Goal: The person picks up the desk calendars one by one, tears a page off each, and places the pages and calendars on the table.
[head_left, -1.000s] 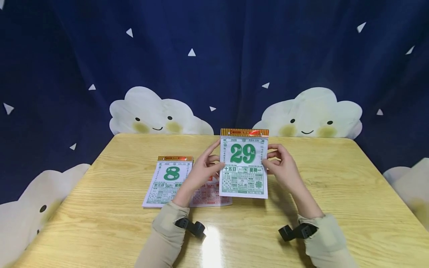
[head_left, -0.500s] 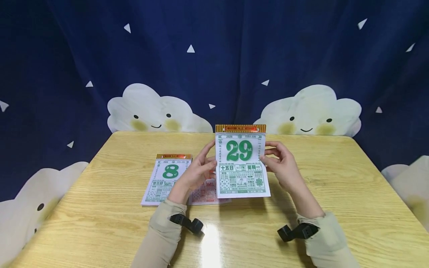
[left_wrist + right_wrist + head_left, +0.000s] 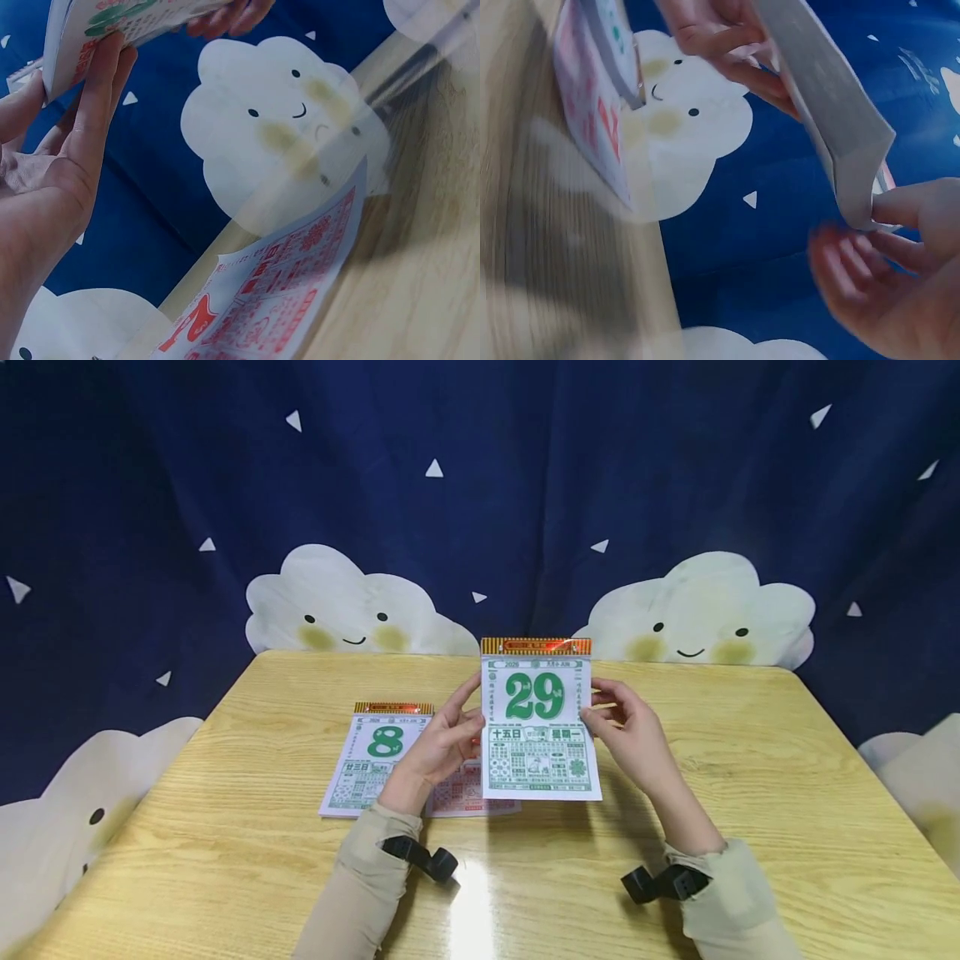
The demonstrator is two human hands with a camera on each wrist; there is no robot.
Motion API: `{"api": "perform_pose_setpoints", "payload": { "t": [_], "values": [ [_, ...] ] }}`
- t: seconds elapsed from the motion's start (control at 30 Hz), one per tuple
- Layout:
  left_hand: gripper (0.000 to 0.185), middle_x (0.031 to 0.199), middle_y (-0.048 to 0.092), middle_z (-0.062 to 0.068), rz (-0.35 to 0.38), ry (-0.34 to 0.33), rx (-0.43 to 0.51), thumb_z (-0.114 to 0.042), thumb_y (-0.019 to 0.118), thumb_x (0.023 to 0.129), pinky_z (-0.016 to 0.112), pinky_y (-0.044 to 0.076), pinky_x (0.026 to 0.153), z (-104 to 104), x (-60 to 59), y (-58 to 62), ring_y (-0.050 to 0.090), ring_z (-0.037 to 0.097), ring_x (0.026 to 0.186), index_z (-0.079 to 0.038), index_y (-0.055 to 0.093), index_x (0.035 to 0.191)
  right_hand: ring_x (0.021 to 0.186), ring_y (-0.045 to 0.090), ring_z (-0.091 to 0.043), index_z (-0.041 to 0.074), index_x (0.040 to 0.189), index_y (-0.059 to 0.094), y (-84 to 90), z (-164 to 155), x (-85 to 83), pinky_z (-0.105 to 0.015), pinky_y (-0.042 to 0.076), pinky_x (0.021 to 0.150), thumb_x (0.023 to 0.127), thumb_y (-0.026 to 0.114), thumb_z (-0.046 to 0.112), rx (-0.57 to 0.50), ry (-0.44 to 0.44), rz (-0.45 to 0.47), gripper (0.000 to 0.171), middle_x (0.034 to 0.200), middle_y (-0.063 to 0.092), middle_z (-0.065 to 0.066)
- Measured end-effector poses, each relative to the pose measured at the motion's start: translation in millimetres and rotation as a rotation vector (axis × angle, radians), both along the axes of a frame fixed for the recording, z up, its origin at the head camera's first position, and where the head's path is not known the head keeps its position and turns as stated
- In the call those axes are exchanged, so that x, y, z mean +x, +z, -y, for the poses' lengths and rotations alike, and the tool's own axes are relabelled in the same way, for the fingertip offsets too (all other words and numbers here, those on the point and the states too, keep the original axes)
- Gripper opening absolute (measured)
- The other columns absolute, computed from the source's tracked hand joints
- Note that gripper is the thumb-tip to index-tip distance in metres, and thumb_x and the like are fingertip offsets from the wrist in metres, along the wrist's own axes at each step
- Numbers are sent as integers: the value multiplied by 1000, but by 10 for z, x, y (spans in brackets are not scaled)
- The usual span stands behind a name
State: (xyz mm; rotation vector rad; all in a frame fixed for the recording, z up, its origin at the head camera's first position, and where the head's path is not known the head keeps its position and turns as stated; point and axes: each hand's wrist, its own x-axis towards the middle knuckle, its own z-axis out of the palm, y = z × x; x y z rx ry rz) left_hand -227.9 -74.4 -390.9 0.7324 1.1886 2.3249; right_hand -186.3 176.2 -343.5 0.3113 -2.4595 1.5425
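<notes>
Calendar pad (image 3: 538, 727) upright btwn both hands, long axis vertical: left hand (image 3: 438, 745) pinches its left edge, right hand (image 3: 630, 737) its right edge.

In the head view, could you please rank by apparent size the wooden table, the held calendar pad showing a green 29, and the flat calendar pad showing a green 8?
1. Wooden table, by far the largest.
2. Held calendar pad showing a green 29, though it is raised towards the camera.
3. Flat calendar pad showing a green 8, partly hidden by the left hand, so ranks 2 and 3 are unsure.
</notes>
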Motion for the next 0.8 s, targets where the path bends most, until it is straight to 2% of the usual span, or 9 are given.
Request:
{"api": "perform_pose_setpoints", "payload": {
  "t": [0.1,0.13,0.2,0.3,0.4,0.5,0.63,0.7,0.8],
  "values": [
    [62,107,64,4,-3,8,14,2,39,93,24,53,62,8,-11,-13,65,14,80,-21,16,146,107,50,-29,1,126,48,30,11,31,-40,46,87,84,63,10,311,-55,-251,46,121,49,-17],
    [62,107,65,4,-4,10,22,2,39,93,23,53,62,14,-13,-16,65,14,80,-21,16,146,110,48,-30,0,124,50,41,17,42,-44,43,90,82,64,9,383,-52,-346,45,122,48,-17],
    [62,106,65,4,-12,12,39,2,38,93,23,53,61,24,-15,-17,65,13,79,-21,16,146,110,48,-28,2,118,56,72,34,68,-43,42,91,79,67,6,474,-10,-505,40,119,52,-14],
    [61,103,66,4,-20,7,70,2,38,93,22,53,60,34,-18,-13,65,13,77,-21,18,146,98,55,-21,7,103,65,107,76,119,-36,46,84,76,67,2,503,153,-628,27,105,61,-6],
    [61,102,66,4,-28,2,87,3,38,93,21,53,59,42,-23,-12,65,13,77,-22,20,146,86,57,-12,12,92,69,119,128,167,-28,49,75,76,69,6,504,318,-653,18,93,64,3],
    [61,104,66,4,-33,3,90,3,37,94,21,53,61,52,-26,-17,65,12,78,-23,20,146,82,56,-8,16,88,69,120,176,203,-26,48,72,74,73,24,540,394,-652,17,89,63,7],
    [60,106,65,3,-29,11,82,0,40,94,21,53,61,66,-32,-30,65,12,80,-24,21,145,87,53,-10,20,88,69,114,213,246,-29,45,77,68,73,47,636,400,-627,33,94,60,9],
    [60,106,65,3,-29,13,78,-1,41,93,22,53,62,66,-33,-30,64,13,80,-25,21,145,90,52,-10,22,87,69,114,221,265,-31,44,79,69,72,48,684,393,-612,32,96,59,8],
    [61,106,65,3,-27,13,78,-2,43,93,22,53,62,65,-30,-26,64,12,80,-25,21,145,91,52,-11,24,87,70,121,231,286,-32,43,80,71,72,43,721,391,-600,25,96,59,8]
  ]
}}
